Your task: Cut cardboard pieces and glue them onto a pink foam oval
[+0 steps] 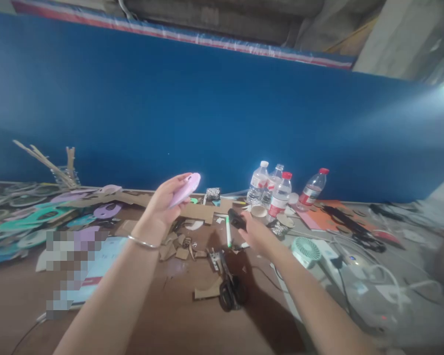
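My left hand (165, 202), with a silver bangle at the wrist, grips a flat, rounded lilac piece (186, 191) above the table. Lower and to the right, my right hand (252, 229) is closed on a small black object (236, 219); its kind is too blurred to tell. Close beside that hand lies a white marker with green ends (228, 231). Black-handled scissors (232, 292) rest nearer to me, their handles towards me. Brown cardboard scraps (177, 246) lie between my arms.
Several plastic bottles (280, 197) stand behind my right hand. A mint-green fan (306, 251), cables and an orange sheet (333, 212) lie to the right. Coloured cut-outs (44, 217) crowd the left, near a light-blue sheet (103, 264). A blue wall (207, 113) bounds the table's back.
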`<state>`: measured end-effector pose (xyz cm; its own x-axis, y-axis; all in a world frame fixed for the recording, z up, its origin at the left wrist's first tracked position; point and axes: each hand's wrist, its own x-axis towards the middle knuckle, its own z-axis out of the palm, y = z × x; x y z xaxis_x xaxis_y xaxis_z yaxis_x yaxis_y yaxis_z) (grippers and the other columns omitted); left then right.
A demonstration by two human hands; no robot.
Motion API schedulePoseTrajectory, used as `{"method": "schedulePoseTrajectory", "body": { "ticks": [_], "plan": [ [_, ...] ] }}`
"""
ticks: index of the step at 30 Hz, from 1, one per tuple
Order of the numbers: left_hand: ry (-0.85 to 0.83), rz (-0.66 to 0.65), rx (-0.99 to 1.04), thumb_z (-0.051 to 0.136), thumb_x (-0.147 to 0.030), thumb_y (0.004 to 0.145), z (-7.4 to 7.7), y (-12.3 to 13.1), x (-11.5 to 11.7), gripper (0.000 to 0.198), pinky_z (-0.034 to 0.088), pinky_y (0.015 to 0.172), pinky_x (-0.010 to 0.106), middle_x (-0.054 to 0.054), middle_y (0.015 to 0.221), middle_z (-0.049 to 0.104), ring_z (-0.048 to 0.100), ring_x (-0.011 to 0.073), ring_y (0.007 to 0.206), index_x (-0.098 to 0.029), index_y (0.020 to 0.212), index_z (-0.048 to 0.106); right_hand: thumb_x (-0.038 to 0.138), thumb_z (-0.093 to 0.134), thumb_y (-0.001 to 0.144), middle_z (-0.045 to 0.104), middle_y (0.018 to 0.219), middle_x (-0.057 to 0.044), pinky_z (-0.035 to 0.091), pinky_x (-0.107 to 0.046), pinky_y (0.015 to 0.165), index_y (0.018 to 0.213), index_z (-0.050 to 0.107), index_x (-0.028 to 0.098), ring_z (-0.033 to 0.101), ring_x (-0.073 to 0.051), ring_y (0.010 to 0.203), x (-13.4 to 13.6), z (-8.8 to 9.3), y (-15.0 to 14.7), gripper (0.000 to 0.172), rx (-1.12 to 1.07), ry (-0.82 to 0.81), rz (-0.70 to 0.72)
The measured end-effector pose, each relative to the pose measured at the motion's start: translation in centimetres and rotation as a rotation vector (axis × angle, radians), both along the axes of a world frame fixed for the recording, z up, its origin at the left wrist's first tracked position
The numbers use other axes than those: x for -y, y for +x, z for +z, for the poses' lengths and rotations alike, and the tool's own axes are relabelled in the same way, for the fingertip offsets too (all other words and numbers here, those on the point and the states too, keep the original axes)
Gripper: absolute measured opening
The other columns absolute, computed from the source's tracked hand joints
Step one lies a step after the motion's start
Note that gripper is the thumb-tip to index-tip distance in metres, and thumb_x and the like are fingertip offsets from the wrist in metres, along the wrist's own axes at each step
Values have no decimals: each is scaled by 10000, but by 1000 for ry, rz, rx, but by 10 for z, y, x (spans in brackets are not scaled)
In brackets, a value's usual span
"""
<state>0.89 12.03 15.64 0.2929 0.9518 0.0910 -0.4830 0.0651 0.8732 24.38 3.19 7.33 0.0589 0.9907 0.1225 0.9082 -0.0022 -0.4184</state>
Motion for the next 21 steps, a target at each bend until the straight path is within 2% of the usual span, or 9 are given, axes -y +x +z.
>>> {"method": "schedulePoseTrajectory", "body": {
  "ticks": [2,4,7,9,12,15,18,21],
  "plan": [
    [-90,-19,-46,567,-129,748,-25,3,-1,248,446,425,163,123,870,562,531,79,573,-92,986,629,197,449,801,586,1036,-136,352,-286,694,1207,363,152,558,-238,883,-4,-21,5,418,68,0,0],
    [-163,-49,-45,587,-142,733,-52,3,-3,253,443,418,168,101,824,559,526,79,557,-91,978,622,156,471,775,577,1053,-129,347,-291,743,1208,362,144,542,-241,934,-8,-36,9,446,93,-70,5],
    [-240,-81,-5,590,-110,711,-86,0,-5,262,423,403,160,72,753,562,505,67,511,-76,971,603,143,488,748,575,1049,-96,347,-281,746,1204,362,185,532,-230,958,-15,-49,13,475,105,-73,-71],
    [-277,-72,29,569,-85,710,-102,-2,-6,257,409,392,157,66,737,567,503,67,499,-70,965,589,187,476,772,564,1038,-132,349,-312,735,1197,364,161,526,-260,951,-19,-53,15,440,122,-59,-150],
    [-293,-28,99,534,-82,723,-115,-2,-7,244,393,386,153,50,696,562,509,72,498,-73,965,573,209,476,781,544,1036,-170,341,-359,752,1175,392,136,501,-298,976,-19,-56,16,410,154,-37,-246],
    [-246,28,152,558,-112,716,-123,1,-7,266,390,397,150,38,713,566,513,68,509,-102,982,575,181,509,749,535,1066,-151,325,-358,788,1142,454,165,468,-295,1025,-14,-53,13,397,194,56,-276],
    [-207,19,130,601,-163,703,-132,5,-7,295,410,425,155,47,776,580,525,69,537,-127,995,588,203,449,809,586,986,-91,337,-292,743,1007,558,191,519,-222,938,-8,-46,6,226,174,156,-198],
    [-198,8,79,613,-180,690,-138,10,-4,321,421,438,159,65,850,593,535,73,557,-141,1008,595,317,441,842,624,857,-56,337,-258,631,853,615,201,563,-184,794,-6,-43,-5,210,116,87,-118]
  ]
}}
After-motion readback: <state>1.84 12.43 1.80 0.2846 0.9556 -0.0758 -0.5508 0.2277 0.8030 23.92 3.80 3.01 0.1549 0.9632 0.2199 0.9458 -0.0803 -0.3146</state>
